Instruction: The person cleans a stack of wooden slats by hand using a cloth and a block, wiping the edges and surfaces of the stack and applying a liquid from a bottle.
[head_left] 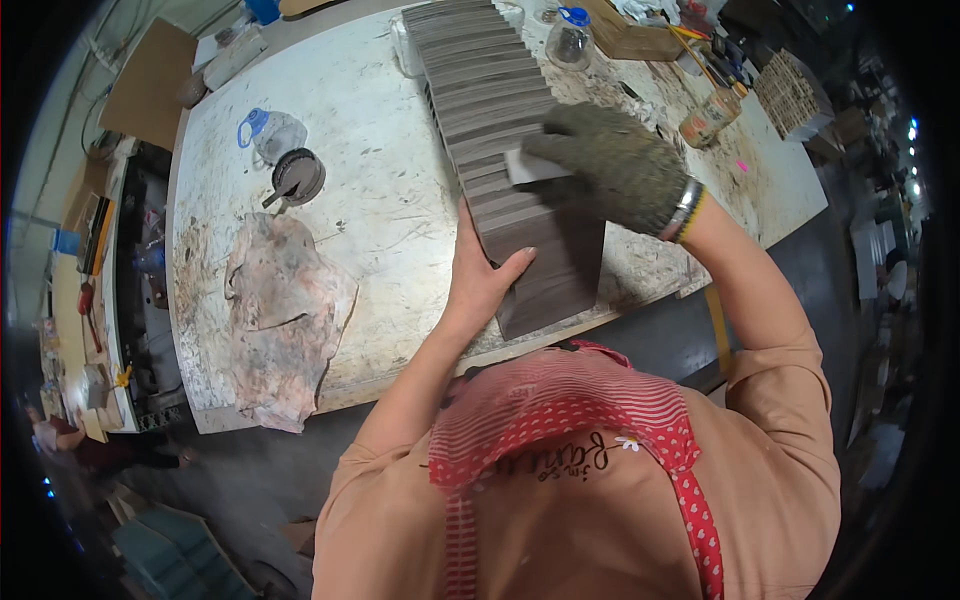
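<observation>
A long grey wood-grain box (545,270) with a ribbed, slatted upper face lies on the worktable in front of me. My left hand (485,275), bare, grips its left side near the close end, thumb over the top edge and fingers down the side. A dark work glove covers my right hand (620,170), which is closed over the ribs. Between its fingers is a small white flat piece (535,168), resting against the slats. The glove hides part of that piece, and I cannot make out its exact kind.
The stained white worktable (390,270) bears a smeared cloth (285,310), a round dark pot (300,178) and a clear blue-handled jug (275,135) at left. Far right stand a blue-capped jar (570,45), a bottle (712,115) and a woven basket (793,92).
</observation>
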